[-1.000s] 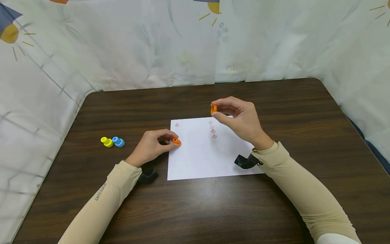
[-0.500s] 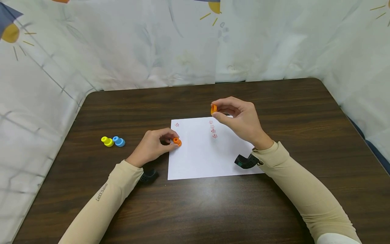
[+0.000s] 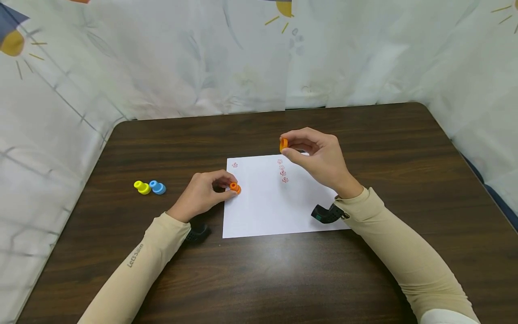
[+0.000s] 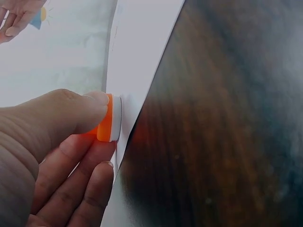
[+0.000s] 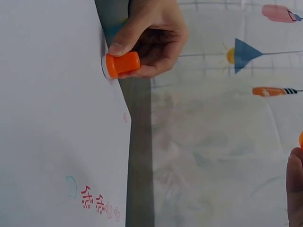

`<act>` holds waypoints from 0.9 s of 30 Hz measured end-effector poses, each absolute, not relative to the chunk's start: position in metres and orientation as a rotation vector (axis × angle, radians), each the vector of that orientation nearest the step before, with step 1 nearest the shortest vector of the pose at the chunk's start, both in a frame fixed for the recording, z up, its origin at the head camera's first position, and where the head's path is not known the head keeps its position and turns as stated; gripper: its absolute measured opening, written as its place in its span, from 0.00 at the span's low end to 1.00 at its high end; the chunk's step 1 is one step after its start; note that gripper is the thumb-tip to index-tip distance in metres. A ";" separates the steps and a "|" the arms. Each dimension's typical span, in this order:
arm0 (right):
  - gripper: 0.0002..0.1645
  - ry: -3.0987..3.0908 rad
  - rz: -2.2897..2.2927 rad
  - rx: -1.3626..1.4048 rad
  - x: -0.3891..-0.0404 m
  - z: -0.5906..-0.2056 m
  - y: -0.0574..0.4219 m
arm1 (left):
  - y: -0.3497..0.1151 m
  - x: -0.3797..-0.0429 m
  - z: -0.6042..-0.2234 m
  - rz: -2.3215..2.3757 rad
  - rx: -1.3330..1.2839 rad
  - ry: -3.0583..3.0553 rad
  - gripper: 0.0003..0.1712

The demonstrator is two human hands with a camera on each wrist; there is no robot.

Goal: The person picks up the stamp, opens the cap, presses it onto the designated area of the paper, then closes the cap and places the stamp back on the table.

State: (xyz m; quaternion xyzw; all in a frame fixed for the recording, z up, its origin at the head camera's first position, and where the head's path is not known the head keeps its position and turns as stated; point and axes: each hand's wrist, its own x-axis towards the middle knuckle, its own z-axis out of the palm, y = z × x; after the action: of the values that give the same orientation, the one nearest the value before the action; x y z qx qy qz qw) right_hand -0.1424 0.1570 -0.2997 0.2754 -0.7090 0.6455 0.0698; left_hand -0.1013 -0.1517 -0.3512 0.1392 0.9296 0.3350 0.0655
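Between thumb and fingers my left hand [image 3: 202, 192] pinches an orange stamp [image 3: 234, 187] upright near the left edge of a white sheet of paper [image 3: 259, 213]. In the left wrist view the stamp's white base [image 4: 116, 118] meets the paper. My right hand [image 3: 321, 157] pinches a small orange cap [image 3: 283, 144] in the air over the paper's far edge. Only a sliver of that cap [image 5: 301, 140] and some fingers [image 5: 296, 189] enter the right wrist view. Small red prints [image 3: 285, 179] form a column on the paper, and another red print [image 3: 234, 165] lies at its far left corner.
A yellow stamp [image 3: 142, 187] and a blue stamp [image 3: 157, 187] stand side by side on the dark wooden table [image 3: 259, 279], left of my left hand. White patterned curtains [image 3: 251, 58] enclose the table's far side and both flanks.
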 end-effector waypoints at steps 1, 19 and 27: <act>0.18 -2.134 1.941 0.831 -0.143 -0.300 0.157 | -0.152 -0.101 -0.351 1.010 0.418 2.805 0.15; 0.18 -2.146 1.946 0.817 -0.144 -0.300 0.157 | -0.149 -0.111 -0.348 0.915 0.478 2.798 0.15; 0.18 -2.138 1.949 0.833 -0.143 -0.299 0.157 | -0.150 -0.111 -0.341 0.939 0.436 2.772 0.16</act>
State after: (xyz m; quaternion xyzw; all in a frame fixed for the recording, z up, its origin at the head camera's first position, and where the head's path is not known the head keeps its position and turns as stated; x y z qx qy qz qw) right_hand -0.1434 0.1573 -0.2989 0.2760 -0.7087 0.6460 0.0654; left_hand -0.1107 -0.1503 -0.3412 0.1468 0.9328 0.3162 0.0912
